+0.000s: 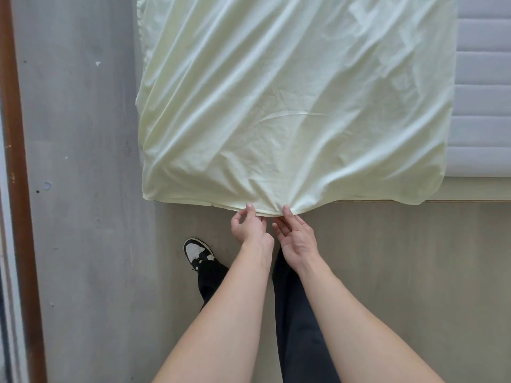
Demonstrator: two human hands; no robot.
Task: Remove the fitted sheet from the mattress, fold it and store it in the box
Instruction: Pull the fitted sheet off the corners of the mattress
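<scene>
Step in hand: folding, by my judgement. The sheet (290,106) lies loose and doubled on the mattress (484,92), no longer stretched over it, so the removal looks done.
Sheet: pale yellow-green, rumpled, spread across the left part of the mattress. Its near edge hangs just past the bed's near side, and creases fan out from the spot where both hands pull.
Mattress: grey and quilted, bare on the right where the sheet stops.
Left hand (249,226): grip closed on the sheet's near edge, thumb and fingertips pinching the hem.
Right hand (297,239): grip also pinched on the same hem, just beside the left hand; the fingers curl under the fabric.
Hands together: nearly touching, both at the middle of the near edge.
Box: not in view.
Person: stands at the bed's near side on the floor (83,189), dark trousers and one black-and-white shoe (197,251) showing.
Next move, as I judge it: slide the hands apart along the hem to find the corners, then lift and bring edge to edge. The loose, slippery cloth calls for a firm pinch and even tension, or the layers will shift.
</scene>
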